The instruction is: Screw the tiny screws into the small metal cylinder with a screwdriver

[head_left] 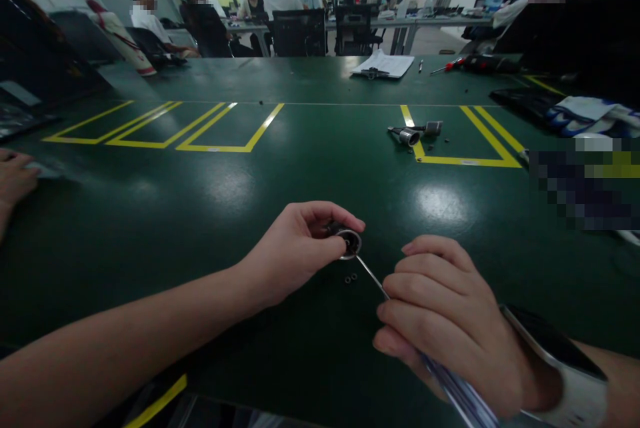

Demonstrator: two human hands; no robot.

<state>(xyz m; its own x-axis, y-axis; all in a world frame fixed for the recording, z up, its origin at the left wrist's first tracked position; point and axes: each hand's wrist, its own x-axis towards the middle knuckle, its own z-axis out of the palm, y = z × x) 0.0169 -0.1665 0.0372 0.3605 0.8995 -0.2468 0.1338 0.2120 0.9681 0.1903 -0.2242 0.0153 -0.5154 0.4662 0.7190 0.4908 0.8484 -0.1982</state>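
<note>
My left hand (305,241) is closed around a small round metal part (354,239) with a hollow, cup-like end turned toward me. Gripped in my right hand (440,308) is a thin tool with a slim metal shaft (371,275) and a clear handle (457,388); it looks like a screwdriver. Its tip meets the rim of the cup, though I cannot tell exactly what it touches inside. Two tiny dark rings or nuts (351,278) lie on the green table just below the part.
Two similar metal parts (410,137) lie by yellow tape at right. Farther back are a clipboard with papers (387,65) and a red-black tool (470,64). Blue-white gloves (593,113) rest at right. Another person's hand (15,178) is at the left edge.
</note>
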